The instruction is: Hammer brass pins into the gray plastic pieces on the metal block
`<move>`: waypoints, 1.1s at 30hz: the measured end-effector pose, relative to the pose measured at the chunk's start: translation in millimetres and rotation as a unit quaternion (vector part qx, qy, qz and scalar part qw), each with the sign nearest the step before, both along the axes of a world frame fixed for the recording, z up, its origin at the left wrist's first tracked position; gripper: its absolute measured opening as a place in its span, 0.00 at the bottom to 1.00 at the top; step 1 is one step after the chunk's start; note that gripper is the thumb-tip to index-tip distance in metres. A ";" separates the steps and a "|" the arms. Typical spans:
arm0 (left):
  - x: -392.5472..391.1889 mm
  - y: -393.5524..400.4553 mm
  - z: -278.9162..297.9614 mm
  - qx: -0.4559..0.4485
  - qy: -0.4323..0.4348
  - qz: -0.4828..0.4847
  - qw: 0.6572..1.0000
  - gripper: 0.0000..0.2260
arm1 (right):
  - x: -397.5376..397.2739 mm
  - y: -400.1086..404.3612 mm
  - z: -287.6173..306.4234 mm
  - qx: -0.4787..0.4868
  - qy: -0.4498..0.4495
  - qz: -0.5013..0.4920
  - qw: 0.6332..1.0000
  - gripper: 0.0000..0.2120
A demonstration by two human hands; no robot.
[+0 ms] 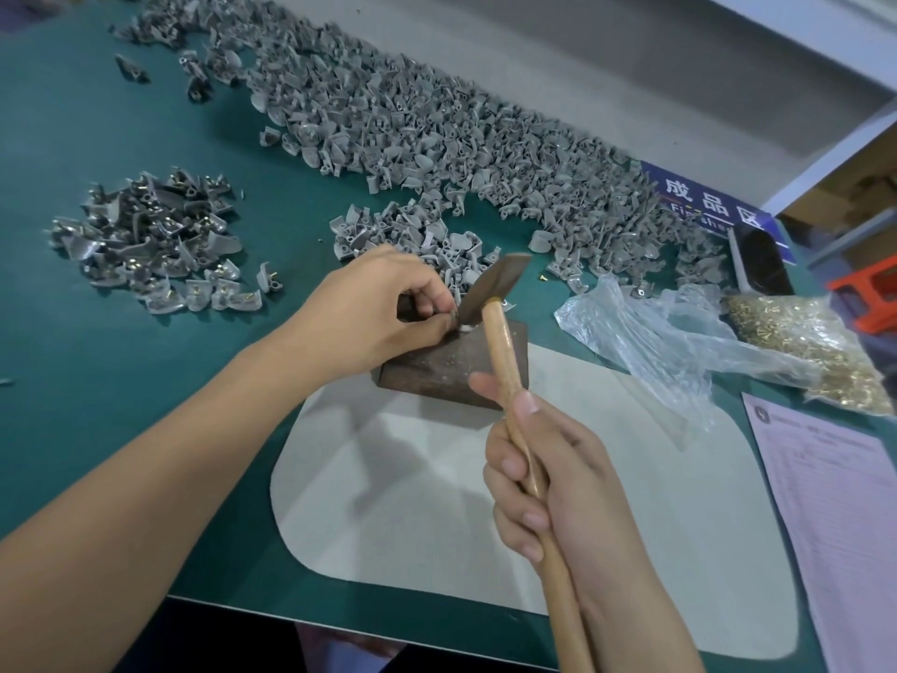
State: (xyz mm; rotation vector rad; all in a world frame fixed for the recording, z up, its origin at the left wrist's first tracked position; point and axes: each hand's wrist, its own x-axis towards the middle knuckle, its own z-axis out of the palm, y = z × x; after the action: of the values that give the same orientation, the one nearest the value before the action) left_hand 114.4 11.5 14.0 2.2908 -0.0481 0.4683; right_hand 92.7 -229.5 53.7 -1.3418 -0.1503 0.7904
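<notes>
A dark, worn metal block stands on a pale mat. My left hand pinches a small gray plastic piece against the block's far top edge; the piece is mostly hidden by my fingers and the hammer head. My right hand grips the wooden handle of a hammer, whose metal head is down on the piece. Any brass pin in the piece is hidden.
A long heap of gray plastic pieces runs along the table's back. A smaller pile with brass pins fitted lies at the left. A clear bag of brass pins, a blue sign and a paper form are at the right.
</notes>
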 end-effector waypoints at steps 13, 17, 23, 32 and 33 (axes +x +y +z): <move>0.1 -0.8 1.3 0.004 0.002 -0.008 1.000 0.05 | -4.2 2.8 10.7 0.016 -0.057 -0.010 0.998 0.16; -0.5 -1.5 2.9 0.002 -0.004 -0.018 1.000 0.04 | -6.4 9.2 7.1 -0.013 -0.028 0.003 1.000 0.13; 1.2 -0.3 0.0 -0.001 -0.004 -0.005 1.000 0.03 | 3.1 -3.0 17.1 0.045 -0.051 -0.018 0.998 0.17; 0.0 -0.5 0.5 -0.005 -0.006 -0.003 1.000 0.02 | 6.7 -0.2 6.9 0.019 -0.003 -0.005 1.000 0.15; 0.0 -0.8 0.0 -0.006 -0.004 -0.001 1.000 0.02 | 6.5 -2.2 8.1 0.035 -0.008 -0.009 0.999 0.16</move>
State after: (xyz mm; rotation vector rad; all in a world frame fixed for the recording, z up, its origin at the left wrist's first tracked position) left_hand 114.4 10.8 14.0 2.2767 -0.0518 0.4751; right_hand 99.1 -231.7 61.8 -1.2824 -0.1772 0.7523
